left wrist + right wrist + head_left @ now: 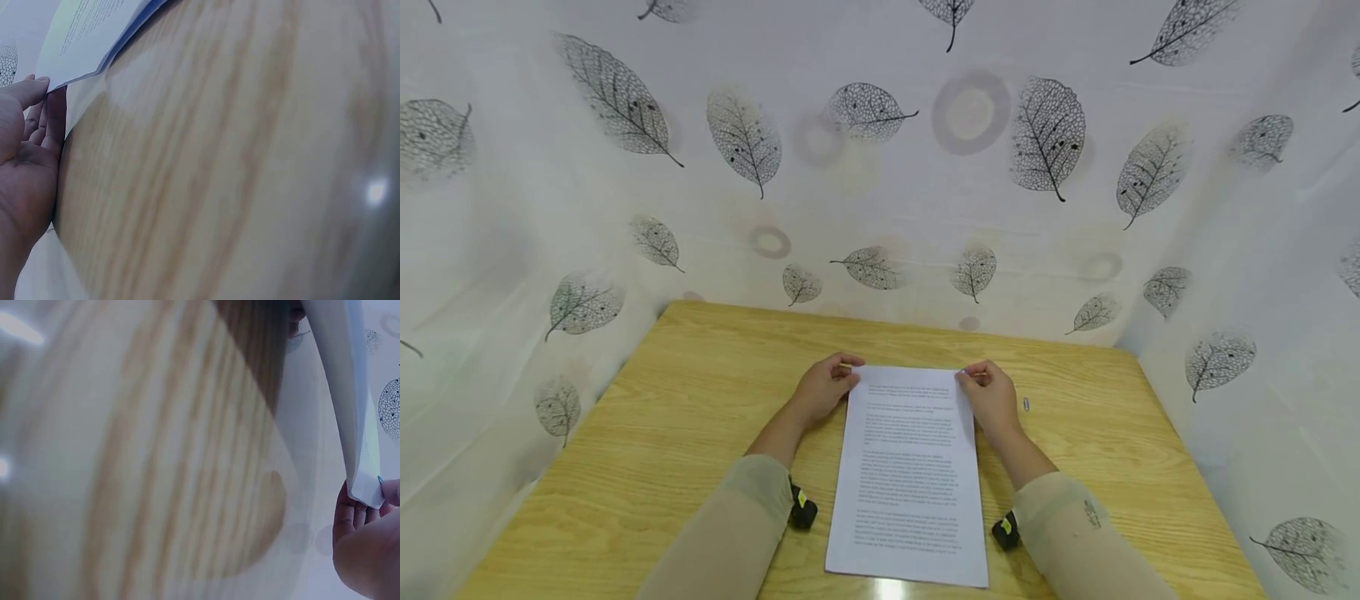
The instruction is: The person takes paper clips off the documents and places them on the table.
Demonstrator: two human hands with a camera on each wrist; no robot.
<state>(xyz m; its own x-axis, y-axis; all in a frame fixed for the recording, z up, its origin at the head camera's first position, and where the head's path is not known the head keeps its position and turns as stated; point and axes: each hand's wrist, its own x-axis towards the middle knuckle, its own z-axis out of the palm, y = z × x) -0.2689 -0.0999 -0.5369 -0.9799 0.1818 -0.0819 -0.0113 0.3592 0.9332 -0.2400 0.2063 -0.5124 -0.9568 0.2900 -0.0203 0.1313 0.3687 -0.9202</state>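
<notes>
A stack of printed paper sheets lies lengthwise before me, its far edge between both hands. My left hand pinches the far left corner; in the left wrist view the thumb is on top of the sheets and the fingers are beneath. At the far right corner, my right hand pinches the stack. A small blue paper clip shows at that corner beside the right thumb, and the right fingers are behind the sheets. How far the clip sits over the edge cannot be told.
Another paper clip lies on the wooden table, just right of my right hand. A pale curtain with leaf prints hangs behind the table and along both sides. Black wrist cameras sit under both forearms.
</notes>
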